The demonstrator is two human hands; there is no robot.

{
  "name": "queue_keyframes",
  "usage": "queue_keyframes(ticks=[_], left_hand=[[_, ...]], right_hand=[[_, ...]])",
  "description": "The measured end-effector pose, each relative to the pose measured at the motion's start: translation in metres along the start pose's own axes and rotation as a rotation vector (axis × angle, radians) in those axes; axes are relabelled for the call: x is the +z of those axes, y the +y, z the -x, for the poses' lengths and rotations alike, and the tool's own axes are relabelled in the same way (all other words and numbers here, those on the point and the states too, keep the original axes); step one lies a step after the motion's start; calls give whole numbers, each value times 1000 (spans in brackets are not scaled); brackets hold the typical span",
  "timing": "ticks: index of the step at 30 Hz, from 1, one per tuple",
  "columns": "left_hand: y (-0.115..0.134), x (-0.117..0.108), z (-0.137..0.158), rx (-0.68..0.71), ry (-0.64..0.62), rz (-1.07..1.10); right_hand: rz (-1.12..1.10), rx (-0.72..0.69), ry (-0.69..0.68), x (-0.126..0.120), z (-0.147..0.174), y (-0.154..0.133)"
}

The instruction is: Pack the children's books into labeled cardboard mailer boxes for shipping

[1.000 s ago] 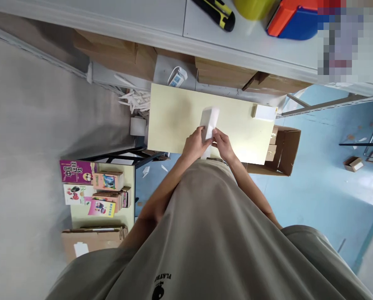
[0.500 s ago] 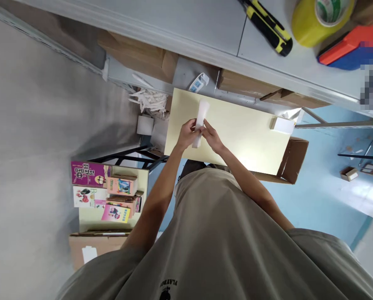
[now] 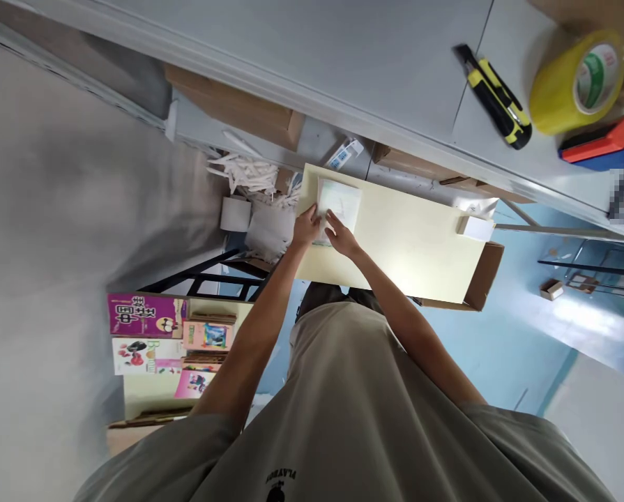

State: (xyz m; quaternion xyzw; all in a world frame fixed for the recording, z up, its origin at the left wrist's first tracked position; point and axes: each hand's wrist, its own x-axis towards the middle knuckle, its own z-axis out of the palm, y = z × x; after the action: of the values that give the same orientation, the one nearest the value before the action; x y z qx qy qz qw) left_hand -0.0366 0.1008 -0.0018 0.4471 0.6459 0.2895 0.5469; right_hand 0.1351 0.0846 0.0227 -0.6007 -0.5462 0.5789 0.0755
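Observation:
A whitish, thin stack of sheets or booklet (image 3: 341, 199) with a faint pale-green print lies flat at the left end of the cream tabletop (image 3: 411, 230). My left hand (image 3: 306, 226) grips its left edge, thumb on top. Over its lower right part is my right hand (image 3: 341, 236), fingers apart and touching or just above the surface; which of the two I cannot tell. A small white stack of cards or box (image 3: 476, 228) sits at the tabletop's far right end.
On the grey upper shelf lie a yellow-black utility knife (image 3: 494, 97), a yellow tape roll (image 3: 557, 90) and a red-blue tool (image 3: 604, 143). Paper strips (image 3: 249, 171) heap left of the tabletop, by a power strip (image 3: 344, 153). Books (image 3: 147, 317) stand lower left; an open carton (image 3: 484, 279) is right.
The white stack, held up on edge between both hands, now lies flat on the tabletop. My right hand has loosened its grip and spread its fingers. The camera view has shifted slightly.

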Motion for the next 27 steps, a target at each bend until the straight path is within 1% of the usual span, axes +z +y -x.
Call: queue_keyframes(ticks=[2,4,6,8,11,13,15,19,22,27], left_hand=[[-4,-2,0,-26,48,-108],[-4,-4,3,-60,31,-145],[-2,-8,12,-73,-12,-106],[-1,-14,28,-64,-23,-15],[-1,-24,67,-16,18,110],[-2,-30,100,28,77,146],[-6,-34,139,75,142,161],[-15,-36,225,112,285,189],[-25,-28,298,120,407,225],[-52,-1,427,103,578,281]], right_hand=[[31,-10,-13,8,-7,1],[50,-29,-24,14,-12,1],[67,-40,-28,16,-15,1],[83,-45,-19,13,-13,2],[88,-107,5,8,-1,4],[98,-187,11,7,15,7],[122,-279,6,12,38,10],[128,-420,-18,37,96,19],[85,-469,-69,63,143,28],[23,-498,-173,112,212,50]])
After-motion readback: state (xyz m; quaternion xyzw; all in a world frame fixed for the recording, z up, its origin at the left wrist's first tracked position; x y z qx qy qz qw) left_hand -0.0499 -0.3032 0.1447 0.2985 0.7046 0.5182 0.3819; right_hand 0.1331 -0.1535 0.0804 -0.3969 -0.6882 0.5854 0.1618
